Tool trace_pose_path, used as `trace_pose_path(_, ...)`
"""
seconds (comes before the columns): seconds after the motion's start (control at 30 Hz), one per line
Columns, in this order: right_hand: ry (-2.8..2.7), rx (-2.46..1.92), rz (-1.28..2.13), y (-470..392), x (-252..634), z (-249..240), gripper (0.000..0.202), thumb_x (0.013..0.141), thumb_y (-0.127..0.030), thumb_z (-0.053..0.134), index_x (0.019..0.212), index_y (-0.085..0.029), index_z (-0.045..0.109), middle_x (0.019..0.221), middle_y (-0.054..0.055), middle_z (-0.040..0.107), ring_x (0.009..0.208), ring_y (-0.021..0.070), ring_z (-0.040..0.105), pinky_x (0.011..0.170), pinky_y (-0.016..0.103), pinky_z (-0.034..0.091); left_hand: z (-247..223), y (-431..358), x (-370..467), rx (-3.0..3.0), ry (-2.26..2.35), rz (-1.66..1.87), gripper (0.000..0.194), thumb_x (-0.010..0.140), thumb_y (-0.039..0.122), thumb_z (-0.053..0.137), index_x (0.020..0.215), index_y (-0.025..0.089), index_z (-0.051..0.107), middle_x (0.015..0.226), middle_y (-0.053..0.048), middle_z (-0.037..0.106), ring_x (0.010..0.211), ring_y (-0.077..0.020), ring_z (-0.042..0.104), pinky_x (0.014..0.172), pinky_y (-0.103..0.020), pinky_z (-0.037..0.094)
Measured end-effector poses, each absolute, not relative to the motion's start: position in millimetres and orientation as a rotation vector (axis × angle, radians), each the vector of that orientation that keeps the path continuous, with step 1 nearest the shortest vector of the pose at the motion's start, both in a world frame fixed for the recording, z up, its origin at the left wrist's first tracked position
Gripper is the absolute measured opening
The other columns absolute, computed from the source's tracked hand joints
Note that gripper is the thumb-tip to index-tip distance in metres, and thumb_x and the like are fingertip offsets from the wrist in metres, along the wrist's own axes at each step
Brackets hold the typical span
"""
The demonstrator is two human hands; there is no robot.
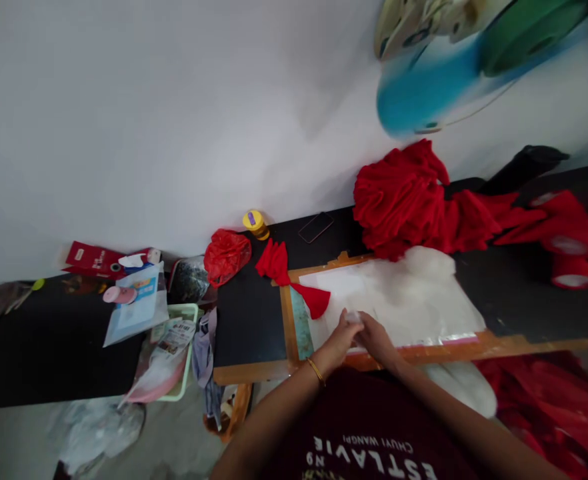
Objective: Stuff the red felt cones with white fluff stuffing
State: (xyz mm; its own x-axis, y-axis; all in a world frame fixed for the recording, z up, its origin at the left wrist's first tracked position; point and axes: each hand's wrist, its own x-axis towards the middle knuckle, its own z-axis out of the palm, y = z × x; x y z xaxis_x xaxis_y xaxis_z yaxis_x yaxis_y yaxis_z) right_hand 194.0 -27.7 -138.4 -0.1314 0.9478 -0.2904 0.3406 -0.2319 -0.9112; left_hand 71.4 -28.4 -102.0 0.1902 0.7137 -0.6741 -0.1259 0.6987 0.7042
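Note:
My left hand (345, 335), with a gold bracelet at the wrist, and my right hand (375, 335) meet at the front edge of the work board. Both are closed, fingers together, around a small white wad (355, 317), which is partly hidden and blurred. Beyond them, fluffy white stuffing (414, 287) is spread over the board. Just left of my hands, a flared red fabric piece (313, 300) lies across the board's left edge, joined or touching another crumpled red piece (275, 261).
A tall pile of red fabric pieces (399, 200) stands behind the stuffing, with more red pieces (569, 233) at right. A phone (317, 227), yellow-lidded jar (257, 225) and red plastic bag (227, 257) sit at back left. A blue fan (424, 87) hangs overhead.

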Motion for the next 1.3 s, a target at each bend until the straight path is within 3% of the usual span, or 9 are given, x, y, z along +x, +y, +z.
trace_pose_path(0.17,-0.977,-1.676,1.579,-18.4,211.5,-133.6,0.027,0.068,-0.038,0.057,0.087,-0.02,0.064,0.076,0.006,0.071,0.063,0.0213,0.061,0.057,0.031,0.048,-121.5,-16.0,35.3,1.287,1.777,0.673,0.058,0.082,0.025,0.063,0.137,0.018,0.046,0.136,-0.017,0.051,0.121,-0.0288,0.052,0.103,-0.045,0.041)
trace_pose_path(0.4,-0.748,-1.647,1.668,-30.1,219.8,-120.2,0.025,0.068,-0.032,0.061,0.089,-0.02,0.066,0.075,0.002,0.071,0.062,0.0172,0.059,0.056,0.027,0.045,-169.6,3.9,17.2,1.906,1.949,0.243,0.053,0.082,0.017,0.062,0.133,0.012,0.048,0.133,-0.019,0.051,0.125,-0.0319,0.048,0.108,-0.05,0.033)
trace_pose_path(0.6,-0.615,-1.524,1.776,-21.1,209.5,-110.0,0.018,0.066,-0.03,0.067,0.081,-0.021,0.066,0.067,-0.001,0.068,0.055,0.0141,0.055,0.052,0.025,0.04,-167.5,10.0,0.4,1.905,1.991,0.252,0.035,0.089,0.013,0.048,0.124,0.014,0.054,0.114,-0.014,0.062,0.109,-0.0276,0.055,0.099,-0.044,0.04)
trace_pose_path(0.83,-0.575,-1.412,1.814,-3.8,184.1,-87.5,0.017,0.065,-0.027,0.066,0.08,-0.02,0.064,0.066,-0.001,0.069,0.053,0.0143,0.055,0.05,0.025,0.041,-161.4,13.3,7.4,1.864,1.994,0.224,0.038,0.087,0.037,0.059,0.117,0.013,0.057,0.113,-0.016,0.06,0.109,-0.0329,0.054,0.097,-0.047,0.039)
trace_pose_path(0.97,-0.613,-1.444,1.81,-6.0,184.5,-81.0,0.021,0.066,-0.029,0.067,0.085,-0.019,0.065,0.071,0.0,0.07,0.056,0.0147,0.056,0.053,0.026,0.042,-174.0,22.5,13.5,1.71,2.045,0.284,0.034,0.081,0.031,0.063,0.109,0.011,0.058,0.112,-0.02,0.06,0.109,-0.0362,0.054,0.096,-0.052,0.038)
trace_pose_path(1.13,-0.597,-1.511,1.78,-18.8,192.7,-90.1,0.019,0.065,-0.032,0.069,0.079,-0.02,0.064,0.07,0.0,0.07,0.058,0.0147,0.056,0.056,0.026,0.042,-184.4,29.2,-3.0,1.612,1.913,0.422,0.015,0.084,0.017,0.054,0.096,0.016,0.063,0.103,-0.013,0.065,0.104,-0.0278,0.058,0.098,-0.045,0.039)
trace_pose_path(1.3,-0.479,-1.424,1.827,-17.6,185.4,-93.9,0.021,0.064,-0.034,0.071,0.077,-0.022,0.06,0.067,0.0,0.068,0.057,0.016,0.056,0.057,0.028,0.044,-169.0,26.7,-16.2,1.479,1.786,0.618,0.016,0.089,0.02,0.052,0.093,0.019,0.068,0.099,-0.009,0.071,0.092,-0.0213,0.063,0.091,-0.037,0.046)
